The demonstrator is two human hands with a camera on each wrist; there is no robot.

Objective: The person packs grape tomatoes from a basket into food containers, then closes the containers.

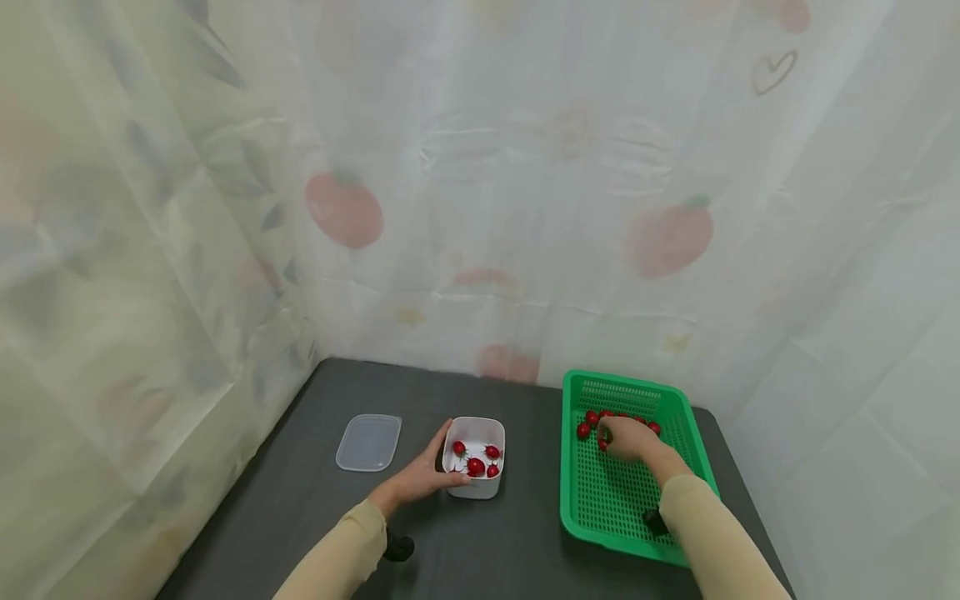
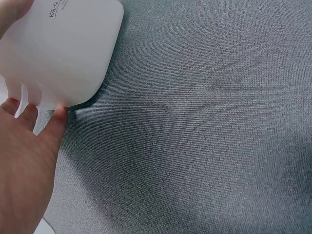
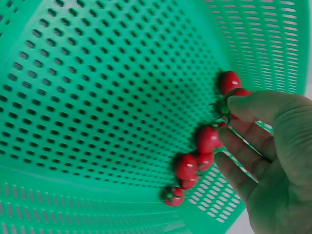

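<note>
While my left hand [image 1: 420, 480] grips a white container [image 1: 476, 490], at its three o'clock my right hand [image 1: 628, 438] seemingly pinches a tomato [image 3: 223, 108] inside the green basket [image 1: 567, 467].

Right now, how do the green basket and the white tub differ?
The green basket is much larger than the white tub. The green basket has slotted walls and a holed floor; the white tub's walls are solid. The left hand grips the white tub, while the right hand reaches into the green basket. Both are open-topped and hold small red tomatoes.
</note>
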